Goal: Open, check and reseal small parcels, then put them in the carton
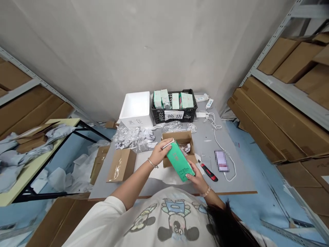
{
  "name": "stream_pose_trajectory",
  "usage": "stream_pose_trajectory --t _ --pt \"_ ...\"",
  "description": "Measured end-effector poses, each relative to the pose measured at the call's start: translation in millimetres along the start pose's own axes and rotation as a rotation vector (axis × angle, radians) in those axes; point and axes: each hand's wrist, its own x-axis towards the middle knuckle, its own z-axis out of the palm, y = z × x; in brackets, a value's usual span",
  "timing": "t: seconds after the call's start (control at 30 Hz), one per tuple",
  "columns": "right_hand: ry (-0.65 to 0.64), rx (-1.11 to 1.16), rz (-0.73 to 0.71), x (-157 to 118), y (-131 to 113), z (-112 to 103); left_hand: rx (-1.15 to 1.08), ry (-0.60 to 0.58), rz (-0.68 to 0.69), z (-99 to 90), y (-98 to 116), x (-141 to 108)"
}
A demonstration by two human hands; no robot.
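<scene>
A slim green carton (178,162) with a pale printed mark is tilted in the air over the grey table (232,178). My left hand (159,152), with a silver bangle at the wrist, grips its upper end. My right hand (194,177), with a beaded bracelet, holds its lower end. Just behind the carton stands an open cardboard box (177,138) with crumpled wrapping inside. Its lower part is hidden by the carton. A red and black utility knife (208,171) lies close to my right hand.
A black crate (174,116) of pale green boxes and a white foam box (136,108) stand at the far edge. Plastic wrap (133,139), a small cardboard box (122,165), a blurred phone (221,160) and a white cable (226,159) lie around. Shelves of cartons flank both sides.
</scene>
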Motion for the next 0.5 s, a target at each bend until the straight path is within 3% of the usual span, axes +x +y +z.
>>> stream_pose_trajectory --t 0.1,0.2,0.37,0.5 --pt "0.078 0.212 0.129 33 -20 11 0.001 0.124 -0.054 -9.4 -4 16" --pt "0.194 0.216 0.07 95 -43 10 -0.019 0.245 -0.12 -11.7 -17 23" --pt "0.455 -0.237 -0.268 251 -79 -4 -0.001 0.452 -0.38 -11.1 -49 7" --pt "0.76 -0.545 -0.267 368 -84 0 0.059 0.496 -0.479 -15.0 -70 -24"
